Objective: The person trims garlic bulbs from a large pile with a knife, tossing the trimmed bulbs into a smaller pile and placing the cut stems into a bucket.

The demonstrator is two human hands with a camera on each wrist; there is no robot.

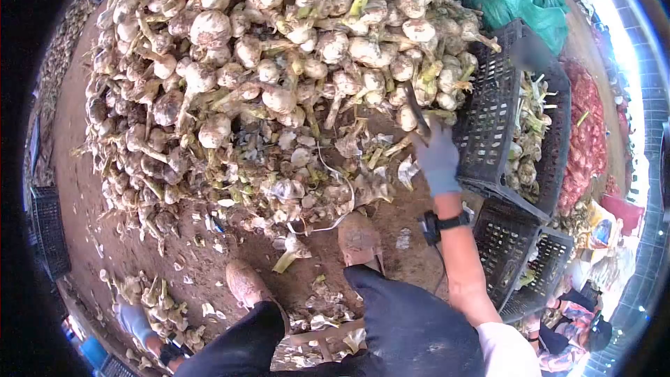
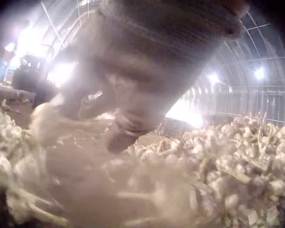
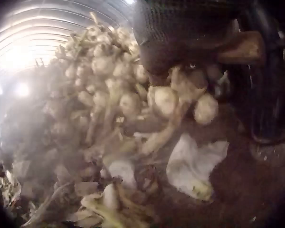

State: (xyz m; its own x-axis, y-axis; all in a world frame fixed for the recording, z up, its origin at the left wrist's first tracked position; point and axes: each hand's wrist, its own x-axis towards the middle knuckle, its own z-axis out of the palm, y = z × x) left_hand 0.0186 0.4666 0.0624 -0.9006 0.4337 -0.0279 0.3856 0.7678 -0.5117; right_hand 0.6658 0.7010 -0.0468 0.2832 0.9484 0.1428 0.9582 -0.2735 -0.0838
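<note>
My right hand [image 1: 438,160], in a grey glove, grips a knife with a narrow dark blade [image 1: 417,110]. Its wooden handle [image 3: 244,48] sticks out behind the fist in the right wrist view. This hand is at the right edge of a big heap of garlic [image 1: 279,56], beside a black crate. Far down at the left, my gloved left hand [image 1: 134,322] is over a small pile of garlic with stalks [image 1: 162,307]. In the left wrist view a blurred garlic bulb [image 2: 46,122] is at its fingers, with the stalk running in toward the thumb.
A black crate [image 1: 488,108] holding garlic and stalks stands at right, with another crate [image 1: 504,244] nearer me. Behind them lie red net sacks [image 1: 585,132] and a green sack [image 1: 522,0]. Skins and scraps litter the ground around my shoes [image 1: 359,237]. Another person [image 1: 576,335] is at lower right.
</note>
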